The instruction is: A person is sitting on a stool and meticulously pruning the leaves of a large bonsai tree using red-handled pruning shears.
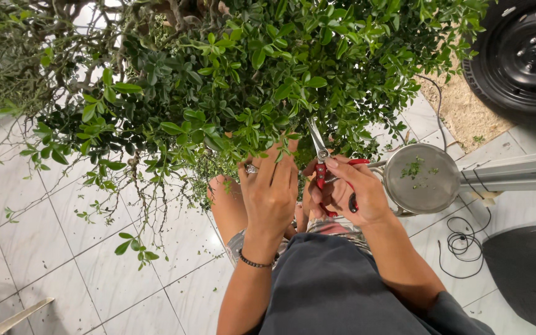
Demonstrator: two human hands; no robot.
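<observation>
- Shears [321, 162] with red handles sit in the right hand [355, 193], fingers wrapped tight around the grips, blades pointing up into the leaves.
- Left hand [270, 192] reaches into the green shrub [237, 74], fingertips hidden in foliage; whether it pinches a twig I cannot tell.
- Round metal lid [422, 178] lies on the tiled floor [51, 248] just right of the right hand, with leaf bits on it.
- Black tyre [522, 53] stands at the upper right.

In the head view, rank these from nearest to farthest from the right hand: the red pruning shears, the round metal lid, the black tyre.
From the right hand:
1. Red pruning shears, held in it, blades up into the foliage.
2. Round metal lid, just to its right.
3. Black tyre, far upper right corner.
</observation>
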